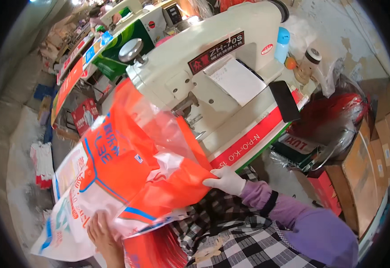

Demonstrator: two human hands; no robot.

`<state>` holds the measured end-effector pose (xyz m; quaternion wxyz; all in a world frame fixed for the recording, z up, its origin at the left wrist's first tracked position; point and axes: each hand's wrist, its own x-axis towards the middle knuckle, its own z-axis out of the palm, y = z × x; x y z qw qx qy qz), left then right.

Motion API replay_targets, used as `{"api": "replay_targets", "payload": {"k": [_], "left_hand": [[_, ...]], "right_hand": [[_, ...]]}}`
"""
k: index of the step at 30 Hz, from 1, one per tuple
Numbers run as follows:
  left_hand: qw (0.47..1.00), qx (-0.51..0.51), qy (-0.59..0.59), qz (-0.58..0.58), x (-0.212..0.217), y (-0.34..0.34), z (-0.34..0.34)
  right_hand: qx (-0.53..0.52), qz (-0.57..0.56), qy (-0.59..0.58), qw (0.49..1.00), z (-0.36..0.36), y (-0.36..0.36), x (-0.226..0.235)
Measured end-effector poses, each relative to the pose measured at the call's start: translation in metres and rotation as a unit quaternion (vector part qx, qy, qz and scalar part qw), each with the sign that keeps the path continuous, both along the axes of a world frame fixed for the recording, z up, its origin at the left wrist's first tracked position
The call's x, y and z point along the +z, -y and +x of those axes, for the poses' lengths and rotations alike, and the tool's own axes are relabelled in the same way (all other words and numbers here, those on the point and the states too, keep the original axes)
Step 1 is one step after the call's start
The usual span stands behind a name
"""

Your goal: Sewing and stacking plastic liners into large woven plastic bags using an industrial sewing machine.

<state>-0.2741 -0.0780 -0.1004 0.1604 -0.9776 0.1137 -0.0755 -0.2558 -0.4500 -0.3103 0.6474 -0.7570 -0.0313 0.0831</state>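
A large orange and white printed plastic sack (128, 152) with blue lines spreads across the left and middle, its upper part beside the needle area of a cream industrial sewing machine (172, 76). My right hand (227, 181), in a white glove, pinches the sack's right edge in front of the machine bed. Lower down, my bare left hand (103, 234) lies on the sack's white part with its fingers stretched out. Beneath the sack, near my lap, sits a stack of red-orange sacks (157, 250). The sack's top edge is partly see-through and blurred by the machine head.
On the machine bed lie a white notepad (237, 80) and a black phone (285, 101). Behind them stand a blue bottle (282, 44), an orange fruit (290, 63) and a lidded jar (309, 64). Cardboard boxes (360, 174) and plastic-wrapped goods (329, 116) crowd the right side.
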Motion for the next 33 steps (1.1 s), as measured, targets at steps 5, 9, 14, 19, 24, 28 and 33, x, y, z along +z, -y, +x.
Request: {"api": "replay_targets", "payload": {"k": [5,9,14,19,24,28,33], "left_hand": [[0.998,-0.003,-0.005,-0.069,-0.052,-0.133,0.032],[0.979,-0.040,-0.080,-0.182,-0.102,-0.161,0.069],[0.993,0.100,0.044,-0.034,-0.139,-0.279,0.088],[0.848,0.404,0.068,-0.335,-0.103,-0.357,-0.010],[0.927,0.229,0.033,-0.294,-0.051,-0.306,-0.060],[0.947,0.038,0.016,-0.319,0.016,-0.198,0.010],[0.871,0.043,-0.078,-0.484,-0.023,-0.196,0.149]], "right_hand": [[-0.033,0.033,-0.017,0.999,0.001,-0.027,-0.015],[-0.043,-0.107,0.189,0.975,0.041,-0.102,0.007],[0.050,-0.031,0.392,0.918,0.071,-0.139,0.128],[0.359,-0.170,0.306,0.865,-0.024,-0.159,0.116],[-0.006,-0.312,0.234,0.921,0.103,-0.137,0.084],[0.029,-0.110,0.246,0.963,0.185,-0.194,0.053],[0.084,-0.087,0.398,0.909,0.106,-0.251,0.085]]}}
